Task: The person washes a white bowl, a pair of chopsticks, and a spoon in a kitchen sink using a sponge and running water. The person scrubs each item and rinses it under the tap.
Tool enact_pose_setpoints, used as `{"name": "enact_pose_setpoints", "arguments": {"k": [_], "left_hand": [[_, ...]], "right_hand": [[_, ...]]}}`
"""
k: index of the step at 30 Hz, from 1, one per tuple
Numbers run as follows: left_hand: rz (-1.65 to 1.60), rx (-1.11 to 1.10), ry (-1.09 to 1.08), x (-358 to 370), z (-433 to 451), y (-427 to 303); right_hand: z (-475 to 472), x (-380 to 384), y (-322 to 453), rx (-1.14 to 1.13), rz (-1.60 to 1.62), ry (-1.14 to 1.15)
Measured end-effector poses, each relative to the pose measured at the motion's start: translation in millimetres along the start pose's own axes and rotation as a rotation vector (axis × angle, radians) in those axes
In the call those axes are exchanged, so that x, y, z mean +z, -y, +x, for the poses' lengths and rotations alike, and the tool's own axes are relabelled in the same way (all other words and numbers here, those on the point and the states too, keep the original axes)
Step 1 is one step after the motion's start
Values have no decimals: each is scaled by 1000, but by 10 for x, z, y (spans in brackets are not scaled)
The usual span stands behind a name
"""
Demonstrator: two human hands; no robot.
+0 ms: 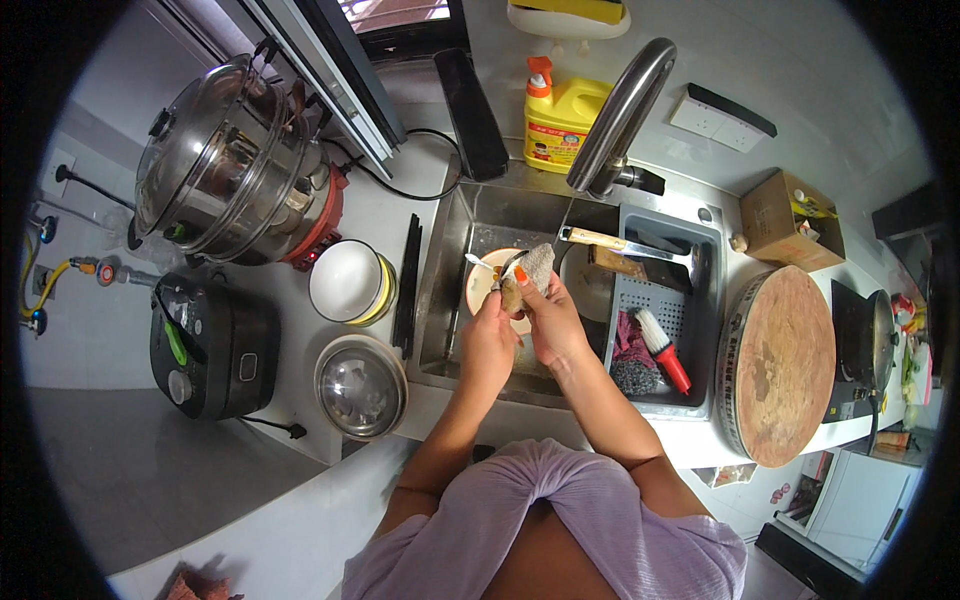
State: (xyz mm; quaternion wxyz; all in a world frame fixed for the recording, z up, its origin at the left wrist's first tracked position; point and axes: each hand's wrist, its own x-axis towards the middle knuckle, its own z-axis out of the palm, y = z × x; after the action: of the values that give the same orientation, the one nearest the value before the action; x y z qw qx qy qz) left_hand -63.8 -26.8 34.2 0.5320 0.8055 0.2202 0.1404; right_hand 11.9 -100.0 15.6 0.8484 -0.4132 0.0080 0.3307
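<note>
Over the left part of the steel sink (442,330), my two hands meet around a grey-beige cloth (537,266). My right hand (556,322) grips this cloth, its thumb lying on top. The fingertips of my left hand (489,330) pinch a small brownish item (512,297) at the cloth's lower edge; its kind is unclear and my fingers partly cover it. Below them in the sink sits a bowl with an orange rim (474,286), partly hidden by the hands. A white handle, perhaps a spoon's (478,260), points out to the left above the bowl.
A grey drain basket (714,337) at the sink's right holds a red-handled brush (670,360) and scrubbers. A wooden-handled knife (600,238) reaches over its edge. The faucet (611,112) arches above. Stacked bowls (345,281) stand left, a round chopping board (787,367) right.
</note>
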Motion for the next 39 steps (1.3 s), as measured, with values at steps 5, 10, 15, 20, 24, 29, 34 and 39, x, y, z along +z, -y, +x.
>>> {"name": "enact_pose_setpoints", "arguments": {"k": [5,10,15,20,24,29,34,39], "left_hand": [[348,186,105,-154,77,44],[327,229,-39,-272,143,-117],[404,504,-80,-300,332,-201],[190,356,-41,-258,360,-73],[-130,148,-141,-205,366,17],[-444,111,-197,-240,461,113],[-414,103,-138,-198,386,78],[-440,81,-15,-126,311,13]], "right_hand": [[47,-127,-33,-28,2,-53],[0,-139,8,-37,-141,-22],[-69,-8,70,-181,-243,89],[-124,33,164,-65,-331,132],[-232,67,108,19,-281,139],[-339,2,-119,139,-206,214],[-370,86,-40,142,-175,222],[-333,128,-3,-15,-195,113]]}}
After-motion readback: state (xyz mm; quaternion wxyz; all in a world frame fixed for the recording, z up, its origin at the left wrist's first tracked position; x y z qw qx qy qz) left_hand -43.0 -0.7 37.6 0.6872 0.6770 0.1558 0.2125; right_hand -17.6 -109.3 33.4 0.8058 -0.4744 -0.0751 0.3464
